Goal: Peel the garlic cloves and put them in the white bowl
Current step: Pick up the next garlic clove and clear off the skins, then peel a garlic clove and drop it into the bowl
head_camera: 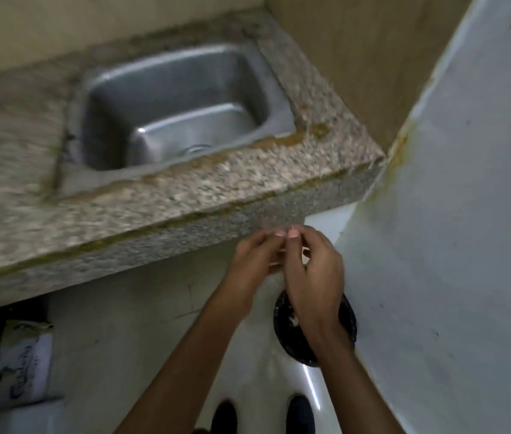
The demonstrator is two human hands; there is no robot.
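Both hands are up in front of the speckled desk (216, 183) edge, thumbs tip to tip. The left hand (255, 256) and right hand (315, 274) pinch a small pale garlic clove (276, 260) between them, blurred. Directly below on the floor (122, 339) sits a black bin (350, 317). The steel sink (169, 89) lies beyond, and two dark shoes (301, 413) show at the bottom.

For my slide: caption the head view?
Left hand and right hand pinch a pale item over a black bin near a sink.
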